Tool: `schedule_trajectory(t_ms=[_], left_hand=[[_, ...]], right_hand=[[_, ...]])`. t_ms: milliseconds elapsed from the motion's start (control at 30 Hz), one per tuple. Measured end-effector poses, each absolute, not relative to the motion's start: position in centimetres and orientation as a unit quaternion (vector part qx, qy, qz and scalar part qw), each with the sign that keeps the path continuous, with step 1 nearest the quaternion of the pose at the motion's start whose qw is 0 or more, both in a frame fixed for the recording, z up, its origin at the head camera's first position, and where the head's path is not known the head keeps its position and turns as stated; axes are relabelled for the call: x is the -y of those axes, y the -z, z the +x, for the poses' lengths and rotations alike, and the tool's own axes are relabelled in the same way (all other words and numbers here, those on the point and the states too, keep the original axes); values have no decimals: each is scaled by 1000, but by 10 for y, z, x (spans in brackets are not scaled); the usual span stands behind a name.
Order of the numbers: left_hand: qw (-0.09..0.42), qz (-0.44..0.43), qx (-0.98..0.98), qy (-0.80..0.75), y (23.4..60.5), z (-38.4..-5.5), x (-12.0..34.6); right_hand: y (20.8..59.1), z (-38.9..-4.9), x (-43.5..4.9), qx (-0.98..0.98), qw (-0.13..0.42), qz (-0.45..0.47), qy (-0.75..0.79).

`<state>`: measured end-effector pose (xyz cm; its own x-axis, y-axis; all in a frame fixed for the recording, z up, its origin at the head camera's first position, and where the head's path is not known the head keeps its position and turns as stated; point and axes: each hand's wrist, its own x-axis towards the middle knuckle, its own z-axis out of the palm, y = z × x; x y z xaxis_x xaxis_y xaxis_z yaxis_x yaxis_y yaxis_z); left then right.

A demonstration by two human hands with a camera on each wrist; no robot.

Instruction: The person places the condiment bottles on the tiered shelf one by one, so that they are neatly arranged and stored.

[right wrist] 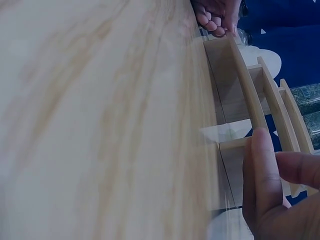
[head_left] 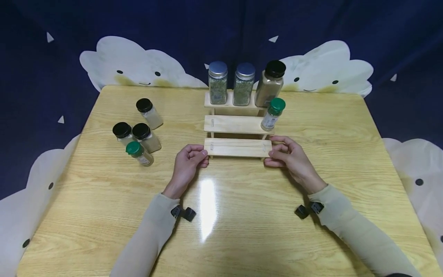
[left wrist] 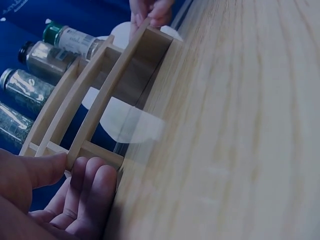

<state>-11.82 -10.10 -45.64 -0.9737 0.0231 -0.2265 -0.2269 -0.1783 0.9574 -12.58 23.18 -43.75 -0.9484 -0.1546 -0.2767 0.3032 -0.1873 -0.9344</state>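
A three-tier wooden spice rack (head_left: 235, 148) stands on the table, its lowest step facing me. My left hand (head_left: 187, 163) grips the left end of that step, thumb on top and fingers curled beneath, as the left wrist view shows. At the right end, my right hand (head_left: 292, 158) pinches the same step between thumb and fingers. Two silver-lidded jars of green herbs (head_left: 218, 86) (head_left: 243, 87) and a black-lidded jar of brownish powder (head_left: 269, 86) stand on the top tier. One green-capped jar (head_left: 271, 117) sits at the right end of the middle tier.
Left of the rack, black-lidded jars (head_left: 151, 115) (head_left: 149, 140) and a green-capped jar (head_left: 141, 156) stand grouped on the wooden table (head_left: 242, 238). Behind the table hangs a dark blue curtain (head_left: 194, 27) with white clouds.
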Motion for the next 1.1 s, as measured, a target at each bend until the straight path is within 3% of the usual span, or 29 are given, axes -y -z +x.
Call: schedule_trajectory(t_ms=[400,667,800,1000,1100], left_hand=[[89,-86,-662,-739,452,-110,113],[75,-81,-714,-691,429,-79,130],[0,-107,-687,-719,417,-60,151],[-205,-110,-614,-754,407,-45,183],[-280,-114,-602,-739,406,-47,196]], right_hand=[[444,-132,-227,-594,146,36,790],[443,-126,-236,-589,139,39,795],[445,-127,-233,-583,145,33,799],[445,-127,-232,-580,144,34,801],[445,-127,-233,-579,144,37,801]])
